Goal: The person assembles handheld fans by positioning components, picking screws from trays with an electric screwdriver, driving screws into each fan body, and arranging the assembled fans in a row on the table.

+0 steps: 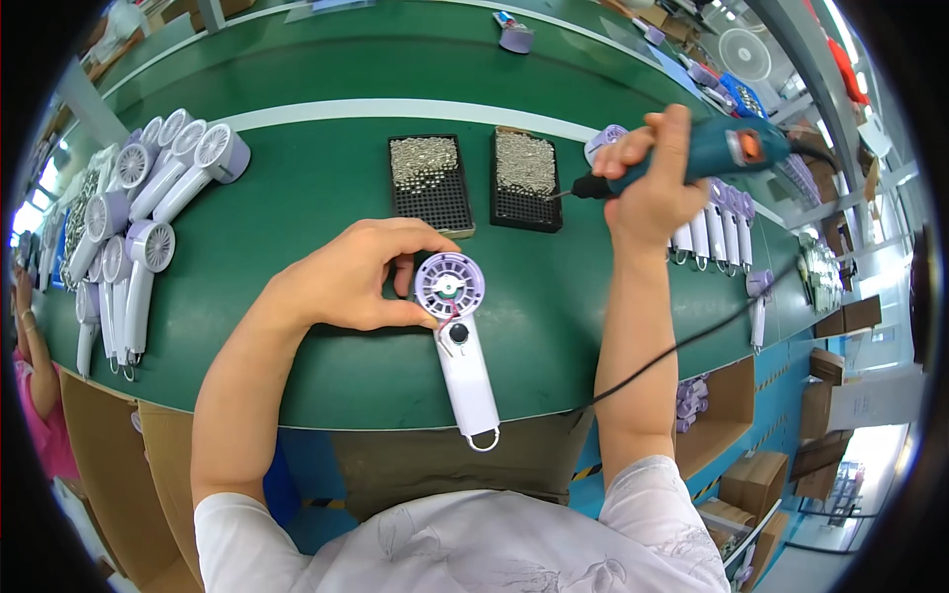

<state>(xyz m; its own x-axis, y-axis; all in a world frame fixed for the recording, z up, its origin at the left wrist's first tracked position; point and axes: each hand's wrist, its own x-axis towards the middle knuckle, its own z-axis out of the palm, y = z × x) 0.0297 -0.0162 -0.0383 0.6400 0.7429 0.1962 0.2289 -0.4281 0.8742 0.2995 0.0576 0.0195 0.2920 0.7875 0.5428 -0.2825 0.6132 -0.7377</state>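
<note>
My left hand (361,272) pinches the purple round head of a handheld fan (465,371) between thumb and fingers. The fan's white handle points toward me and ends in a wire loop; its head shows a slotted ring with a red wire at its base. In my right hand (657,188) is a teal electric screwdriver (707,158), its bit pointing left. The bit tip is at the right edge of a black screw tray (529,212) heaped with small silvery screws; whether it touches a screw I cannot tell. A second screw tray (435,212) stands to its left.
Several white-and-purple fans (148,198) are piled at the left, and more fans (717,237) lie in a row at the right. A black cord (692,341) runs past my right forearm. Cardboard boxes (717,425) stand below the green table (316,168). Another person's arm (38,356) shows far left.
</note>
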